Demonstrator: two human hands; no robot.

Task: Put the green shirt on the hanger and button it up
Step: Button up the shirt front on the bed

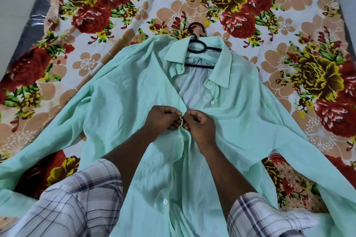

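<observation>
- Green shirt [119, 102] lies front-up on the floral sheet [240, 5], collar [177, 52] away from you, hem toward you.
- Both shirt sleeves are spread out wide, one to your left [38, 150] and one to your right [308, 140].
- The black hanger [196, 44] is inside the shirt. Its hook sticks out past the collar onto the sheet, and its bar is visible across the open neck.
- Your left hand [163, 119] and right hand [201, 124] meet at the centre front, about mid-chest, almost touching.
- Left fingers [170, 110] are curled and pinch the left front edge of the shirt.
- Right fingers [194, 116] are curled and pinch the right front edge. The fabric bunches between the two hands.
- Can't tell whether a button sits in the pinch, since your fingers hide it.
- Above your hands the front is open in a V, with the inside of the back panel showing.
- Two white buttons on the right edge are unfastened there: an upper one [209, 83] and a lower one [212, 102].
- Below your hands the front edges lie together. One white button [165, 201] shows near the hem.
- Checked cloth [77, 198] fills the bottom corners, and your forearms come out from it.
- A dark shiny edge [38, 15] runs along the sheet at far left.
</observation>
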